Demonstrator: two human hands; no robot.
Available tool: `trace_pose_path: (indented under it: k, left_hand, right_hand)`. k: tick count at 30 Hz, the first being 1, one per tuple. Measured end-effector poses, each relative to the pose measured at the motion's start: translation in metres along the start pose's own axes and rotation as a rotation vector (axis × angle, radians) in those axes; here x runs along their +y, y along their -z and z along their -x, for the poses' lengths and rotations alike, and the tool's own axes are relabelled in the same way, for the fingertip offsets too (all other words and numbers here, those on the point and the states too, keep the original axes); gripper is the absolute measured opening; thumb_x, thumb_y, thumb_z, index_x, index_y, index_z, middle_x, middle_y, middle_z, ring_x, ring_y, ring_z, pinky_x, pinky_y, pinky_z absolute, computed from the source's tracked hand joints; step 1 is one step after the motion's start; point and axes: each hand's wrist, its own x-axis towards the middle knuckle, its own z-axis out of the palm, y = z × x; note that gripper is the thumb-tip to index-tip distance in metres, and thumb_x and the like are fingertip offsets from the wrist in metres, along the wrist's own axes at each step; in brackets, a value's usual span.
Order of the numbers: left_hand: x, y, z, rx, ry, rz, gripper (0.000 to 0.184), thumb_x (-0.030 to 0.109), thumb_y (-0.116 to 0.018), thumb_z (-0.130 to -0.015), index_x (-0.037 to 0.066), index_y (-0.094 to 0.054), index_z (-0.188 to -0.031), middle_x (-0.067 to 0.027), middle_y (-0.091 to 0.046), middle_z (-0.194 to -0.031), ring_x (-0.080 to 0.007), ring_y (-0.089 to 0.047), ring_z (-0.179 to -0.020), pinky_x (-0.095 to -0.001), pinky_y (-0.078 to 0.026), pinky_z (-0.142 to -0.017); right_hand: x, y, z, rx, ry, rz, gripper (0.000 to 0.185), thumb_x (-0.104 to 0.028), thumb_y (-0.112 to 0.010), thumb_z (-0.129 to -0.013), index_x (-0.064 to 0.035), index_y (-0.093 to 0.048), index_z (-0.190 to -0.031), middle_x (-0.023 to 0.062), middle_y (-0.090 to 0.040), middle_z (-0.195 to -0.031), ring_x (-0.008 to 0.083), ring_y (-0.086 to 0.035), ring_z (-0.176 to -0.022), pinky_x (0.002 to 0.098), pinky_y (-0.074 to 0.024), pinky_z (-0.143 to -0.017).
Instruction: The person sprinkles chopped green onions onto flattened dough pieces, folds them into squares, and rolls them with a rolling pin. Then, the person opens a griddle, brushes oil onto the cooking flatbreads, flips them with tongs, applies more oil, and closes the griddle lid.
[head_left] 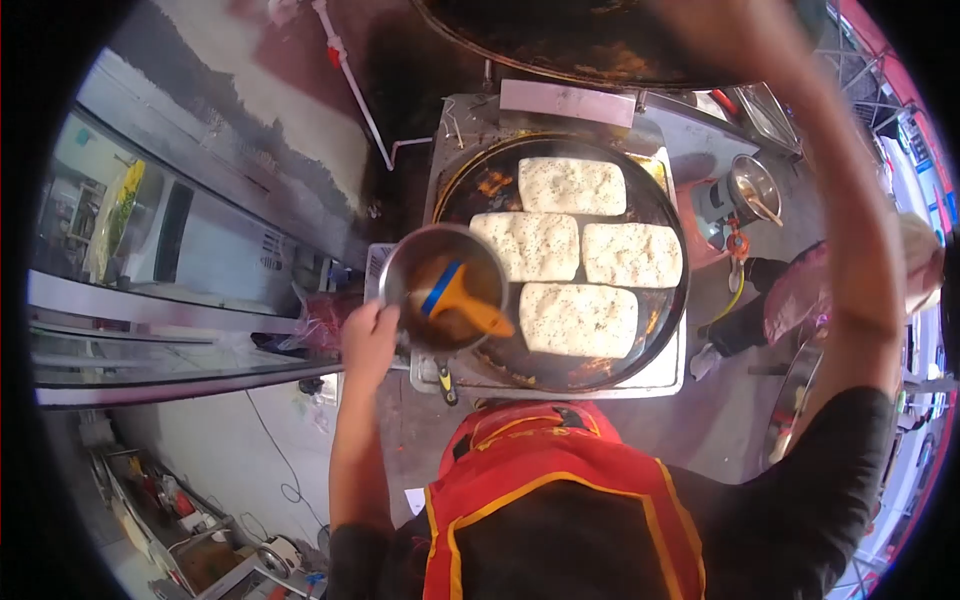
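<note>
My left hand (370, 345) grips the rim of a metal bowl (392, 285) beside the left edge of a big round griddle. Inside the bowl is brown liquid, and a brush (462, 303) with an orange handle and a blue band leans on its rim. Four-sided flatbreads (580, 320), several of them, pale and speckled with seeds, lie on the dark griddle (655, 205). My right hand (735, 35) is raised at the top, smeared by motion, at the edge of the dark round lid (560, 40). Whether its fingers hold the lid is unclear.
A metal pot (755, 185) with a utensil stands right of the griddle. Another person (795, 290) is at the far right. A window (200, 235) and a white pipe (355, 95) are on the left. A black-and-yellow handle (446, 383) shows at the griddle's front edge.
</note>
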Motion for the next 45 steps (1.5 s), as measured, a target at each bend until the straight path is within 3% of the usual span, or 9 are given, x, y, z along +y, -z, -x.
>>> trace_pose_path:
  k: [2, 5, 8, 12, 17, 23, 34, 42, 45]
  left_hand:
    - [0.04, 0.007, -0.02, -0.144, 0.203, 0.022, 0.028, 0.024, -0.054, -0.084, -0.003, -0.06, -0.084, -0.0211, -0.059, -0.068, -0.0355, -0.06, -0.066, -0.042, -0.044, -0.06]
    - [-0.016, -0.04, -0.046, -0.172, 0.05, 0.109, 0.026, 0.021, -0.052, -0.082, -0.003, -0.058, -0.078, -0.0236, -0.06, -0.072, -0.0415, -0.059, -0.072, -0.0466, -0.045, -0.063]
    - [-0.012, -0.048, -0.05, -0.227, -0.031, -0.015, 0.026, 0.021, -0.051, -0.081, -0.003, -0.056, -0.073, -0.0254, -0.061, -0.077, -0.0433, -0.06, -0.076, -0.0505, -0.046, -0.069]
    - [-0.008, -0.057, -0.048, -0.326, -0.076, -0.106, 0.027, 0.022, -0.05, -0.082, -0.004, -0.056, -0.076, -0.0262, -0.061, -0.079, -0.0439, -0.059, -0.079, -0.0513, -0.046, -0.074]
    - [-0.012, -0.068, -0.048, -0.337, -0.098, -0.076, 0.027, 0.022, -0.049, -0.082, -0.004, -0.058, -0.077, -0.0261, -0.061, -0.082, -0.0438, -0.059, -0.081, -0.0507, -0.046, -0.075]
    - [-0.007, -0.075, -0.06, -0.215, -0.059, -0.02, 0.027, 0.02, -0.052, -0.079, -0.005, -0.053, -0.069, -0.0261, -0.057, -0.07, -0.0449, -0.058, -0.073, -0.0494, -0.045, -0.065]
    - [-0.015, -0.117, -0.082, -0.106, 0.187, 0.046, 0.026, 0.021, -0.051, -0.081, -0.004, -0.053, -0.073, -0.0257, -0.058, -0.073, -0.0429, -0.059, -0.073, -0.0485, -0.045, -0.064]
    - [-0.009, -0.093, -0.053, 0.134, 0.217, -0.134, 0.024, 0.02, -0.052, -0.083, -0.004, -0.055, -0.078, -0.024, -0.057, -0.07, -0.0407, -0.057, -0.067, -0.0455, -0.043, -0.061]
    - [0.0, -0.069, -0.043, 0.192, 0.186, -0.131, 0.023, 0.017, -0.052, -0.083, -0.005, -0.053, -0.076, -0.0238, -0.055, -0.067, -0.0381, -0.054, -0.062, -0.0434, -0.042, -0.06]
  right_hand:
    - [-0.087, -0.067, 0.077, -0.207, 0.046, -0.157, 0.07, -0.026, -0.073, -0.071, -0.017, -0.044, -0.134, 0.0122, -0.047, -0.131, 0.0288, -0.046, -0.12, 0.0425, -0.035, -0.102]
    - [-0.173, -0.142, 0.145, -0.285, 0.041, -0.319, 0.078, -0.025, -0.077, -0.065, -0.0216, -0.044, -0.136, 0.0077, -0.045, -0.133, 0.0265, -0.045, -0.119, 0.0419, -0.0346, -0.1]
    - [-0.205, -0.175, 0.158, -0.223, -0.041, -0.484, 0.054, -0.027, -0.075, -0.07, -0.0177, -0.058, -0.12, 0.0073, -0.052, -0.122, 0.025, -0.047, -0.115, 0.0401, -0.0363, -0.096]
    - [-0.213, -0.204, 0.147, -0.216, -0.554, -0.876, 0.027, -0.014, -0.072, -0.076, -0.0074, -0.066, -0.102, 0.0102, -0.061, -0.1, 0.0275, -0.057, -0.095, 0.0357, -0.0454, -0.084]
    - [-0.206, -0.219, 0.144, -0.208, -0.481, -0.834, 0.019, -0.007, -0.07, -0.078, -0.0022, -0.065, -0.096, 0.0105, -0.065, -0.088, 0.0232, -0.062, -0.081, 0.0325, -0.0493, -0.076]
    - [-0.179, -0.195, 0.141, -0.025, -1.032, -1.03, 0.019, -0.015, -0.06, -0.089, 0.0035, -0.064, -0.089, 0.0077, -0.065, -0.066, 0.0112, -0.062, -0.059, 0.0254, -0.0498, -0.056]
    - [-0.074, -0.28, 0.215, 0.742, -1.346, -1.757, 0.019, -0.014, -0.06, -0.089, 0.0029, -0.058, -0.097, 0.0099, -0.062, -0.089, 0.0143, -0.059, -0.068, 0.0265, -0.0515, -0.061]
    - [0.03, -0.41, 0.261, 0.784, -1.515, -1.362, 0.02, -0.013, -0.064, -0.087, 0.005, -0.059, -0.093, 0.01, -0.062, -0.076, 0.0164, -0.061, -0.058, 0.0285, -0.0535, -0.053]
    - [0.046, -0.385, 0.299, 0.71, -1.575, -1.198, 0.021, -0.018, -0.065, -0.086, 0.0028, -0.061, -0.089, 0.0085, -0.062, -0.071, 0.0152, -0.061, -0.056, 0.0268, -0.0516, -0.051]
